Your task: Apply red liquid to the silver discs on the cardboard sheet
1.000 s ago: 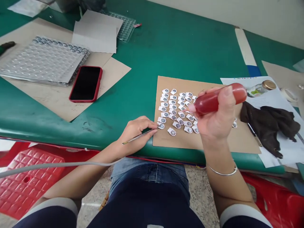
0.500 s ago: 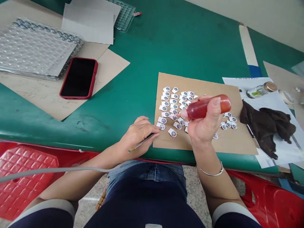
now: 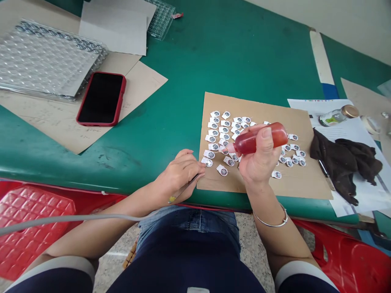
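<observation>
Left hand (image 3: 182,173) pinching thin silver metal tool (image 3: 184,187); right hand (image 3: 259,160) wrapped round red plastic squeeze bottle (image 3: 247,142), small white printed tags (image 3: 222,170) between.

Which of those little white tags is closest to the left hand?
The bottom tag of the leftmost column: it lies right at the left hand's fingertips, while every other tag is farther from them.

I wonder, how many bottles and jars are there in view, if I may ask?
2: a red squeeze bottle in the right hand, and a glass jar lying beyond the dark cloth. The cloth may hide more.
</observation>
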The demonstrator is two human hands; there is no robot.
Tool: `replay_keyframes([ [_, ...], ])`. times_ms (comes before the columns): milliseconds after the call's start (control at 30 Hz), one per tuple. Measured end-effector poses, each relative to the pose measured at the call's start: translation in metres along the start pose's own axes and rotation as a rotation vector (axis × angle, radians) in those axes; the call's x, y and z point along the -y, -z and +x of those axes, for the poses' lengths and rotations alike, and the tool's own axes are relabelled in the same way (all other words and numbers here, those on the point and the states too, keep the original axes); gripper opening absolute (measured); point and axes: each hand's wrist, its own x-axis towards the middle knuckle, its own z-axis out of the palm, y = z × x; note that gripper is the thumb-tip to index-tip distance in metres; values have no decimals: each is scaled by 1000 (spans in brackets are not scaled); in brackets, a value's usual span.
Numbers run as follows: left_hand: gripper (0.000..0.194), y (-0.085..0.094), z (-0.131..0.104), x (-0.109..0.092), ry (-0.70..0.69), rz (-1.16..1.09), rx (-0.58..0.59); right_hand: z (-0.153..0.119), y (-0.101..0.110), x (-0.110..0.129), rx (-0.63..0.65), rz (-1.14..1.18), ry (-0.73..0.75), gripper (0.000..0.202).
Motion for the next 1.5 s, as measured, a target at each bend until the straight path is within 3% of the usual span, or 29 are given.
replay_keyframes([
  [133,18,-4,-8,5,-77,63,73,-3,-1,-5,79,-78,7,21],
  [300,13,4,-6,-6,-110,94,150,-10,-1,-14,169,-218,28,22],
  [500,19,7,1,-17,-258,372,210,-14,0,-17,228,-351,80,19],
  [833,16,5,-2,-15,-195,247,165,-14,1,-20,272,-397,52,18],
  [1033,19,6,0,-15,-303,435,179,-13,2,-20,278,-402,46,19],
  [1233,16,8,2,-16,-293,361,152,-12,2,-20,268,-406,63,20],
  [1500,15,6,2,-17,-364,534,117,-12,2,-21,265,-455,90,22],
])
